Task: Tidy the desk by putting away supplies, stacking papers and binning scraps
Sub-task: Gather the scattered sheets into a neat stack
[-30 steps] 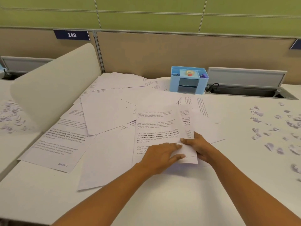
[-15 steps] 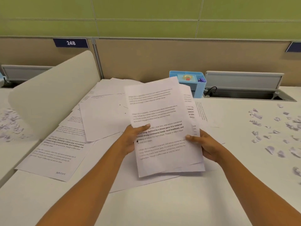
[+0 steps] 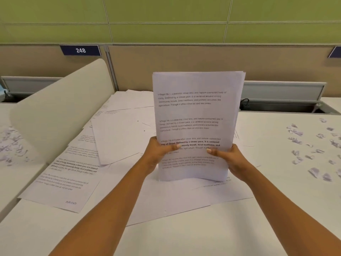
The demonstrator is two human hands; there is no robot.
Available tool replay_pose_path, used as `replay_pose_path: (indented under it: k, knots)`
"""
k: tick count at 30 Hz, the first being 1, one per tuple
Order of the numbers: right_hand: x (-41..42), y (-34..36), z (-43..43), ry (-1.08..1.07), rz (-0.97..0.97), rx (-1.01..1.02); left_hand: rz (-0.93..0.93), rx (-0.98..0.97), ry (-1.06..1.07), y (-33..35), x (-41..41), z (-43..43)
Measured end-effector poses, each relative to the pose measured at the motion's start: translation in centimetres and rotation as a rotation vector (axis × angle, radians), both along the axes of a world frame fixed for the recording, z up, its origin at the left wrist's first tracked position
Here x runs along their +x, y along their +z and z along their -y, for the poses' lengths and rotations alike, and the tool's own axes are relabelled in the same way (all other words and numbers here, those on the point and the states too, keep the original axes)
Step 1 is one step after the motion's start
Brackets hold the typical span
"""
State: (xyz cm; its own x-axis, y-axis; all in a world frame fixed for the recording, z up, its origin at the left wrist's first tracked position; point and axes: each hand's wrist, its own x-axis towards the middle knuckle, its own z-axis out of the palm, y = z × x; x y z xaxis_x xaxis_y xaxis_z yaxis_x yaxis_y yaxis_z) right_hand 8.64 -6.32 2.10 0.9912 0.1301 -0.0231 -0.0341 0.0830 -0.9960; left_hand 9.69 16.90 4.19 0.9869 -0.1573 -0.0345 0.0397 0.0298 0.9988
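My left hand [image 3: 156, 155] and right hand [image 3: 229, 157] each grip one side of the sheaf of papers [image 3: 197, 111], thumbs on the printed face. The sheaf stands upright over loose sheets [image 3: 118, 137] spread across the desk [image 3: 184, 239] from its middle to its left edge; I cannot tell whether they touch. Scraps [image 3: 311, 145] lie scattered near the right edge.

Two bare forearms, left hand [image 3: 154, 155], right hand [image 3: 232, 159], slender wrists, thumbnails trimmed short, possibly polished
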Motion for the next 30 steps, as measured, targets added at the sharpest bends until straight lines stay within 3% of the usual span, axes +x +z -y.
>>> replay_pose_path:
  k: [6,9,14,16,22,30]
  knots:
    - [0.2,-0.5,-0.1,-0.091,-0.008,-0.002,0.02,0.281,-0.012,-3.6,1.4,-3.0]
    - [0.6,-0.7,0.0,-0.159,0.006,0.033,0.083,0.71,0.145,-5.2,3.3,-6.0]
    - [0.7,-1.1,-0.1,-0.201,-0.029,0.072,0.082,1.291,0.057,-6.8,5.1,-9.1]
    - [0.7,-1.3,-0.1,-0.21,-0.035,0.069,0.096,1.441,0.03,-6.9,5.4,-9.4]
    - [0.8,-1.6,0.1,-0.23,-0.051,0.035,0.174,1.645,0.024,-7.1,5.7,-9.5]
    - [0.5,-2.2,-0.2,-0.25,-0.087,0.032,0.273,1.717,0.033,-6.9,5.9,-9.4]
